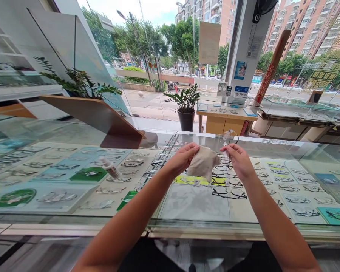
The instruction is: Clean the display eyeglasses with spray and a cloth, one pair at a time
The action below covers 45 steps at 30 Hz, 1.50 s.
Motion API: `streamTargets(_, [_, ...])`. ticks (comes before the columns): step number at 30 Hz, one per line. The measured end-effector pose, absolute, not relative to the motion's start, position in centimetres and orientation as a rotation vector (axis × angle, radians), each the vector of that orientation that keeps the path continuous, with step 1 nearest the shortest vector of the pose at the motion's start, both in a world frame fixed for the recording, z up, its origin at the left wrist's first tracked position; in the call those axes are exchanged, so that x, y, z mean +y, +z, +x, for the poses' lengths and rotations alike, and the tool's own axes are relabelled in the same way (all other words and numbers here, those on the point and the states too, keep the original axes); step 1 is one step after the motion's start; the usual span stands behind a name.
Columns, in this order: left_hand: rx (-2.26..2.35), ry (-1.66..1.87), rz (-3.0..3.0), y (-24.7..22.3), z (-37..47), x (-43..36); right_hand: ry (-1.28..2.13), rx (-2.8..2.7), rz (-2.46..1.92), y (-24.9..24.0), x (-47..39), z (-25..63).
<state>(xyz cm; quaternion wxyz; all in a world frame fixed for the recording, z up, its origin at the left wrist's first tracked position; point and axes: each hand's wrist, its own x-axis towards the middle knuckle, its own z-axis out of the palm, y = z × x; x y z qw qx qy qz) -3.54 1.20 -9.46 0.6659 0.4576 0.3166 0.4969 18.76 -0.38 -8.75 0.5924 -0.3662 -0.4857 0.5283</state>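
My left hand pinches a beige cleaning cloth, which hangs down from the fingers. A short way to its right, my right hand is closed on a pair of eyeglasses. Their dark frame and clear lenses stick up above the fingers. Cloth and eyeglasses are apart, both held above the glass counter. My right fingers hide the part of the eyeglasses they grip.
Several eyeglasses lie in rows under the counter glass. A white bottle stands on the left. Behind it is a slanted brown board. A potted plant and a display table are beyond the counter.
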Motion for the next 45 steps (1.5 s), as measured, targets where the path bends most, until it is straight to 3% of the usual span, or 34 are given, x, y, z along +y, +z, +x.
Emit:
streamTargets(7, [0.707,1.174,1.312,-3.7,-2.4,2.1,1.166,-1.122,-0.702,-3.9,0.0,16.6])
streamTargets(13, [0.623,1.399,1.674,1.3,-0.6,1.9,0.91,-1.054,-0.555,0.8,1.2,14.8])
streamTargets(22, [0.77,1.583,1.868,0.0,0.6,-1.2,0.71,-1.1,-0.547,-0.4,1.0,14.1])
streamTargets(32, [0.739,1.757,1.721,0.1,1.5,-1.1,0.942,-1.088,-0.36,-0.1,0.2,13.9])
streamTargets(41, [0.629,1.275,1.725,0.5,0.4,0.0,1.053,-1.107,-0.289,0.5,-0.1,14.6])
streamTargets(45, [0.533,1.24,1.608,0.6,0.4,0.0,1.1,-1.132,-0.271,0.4,0.0,14.5])
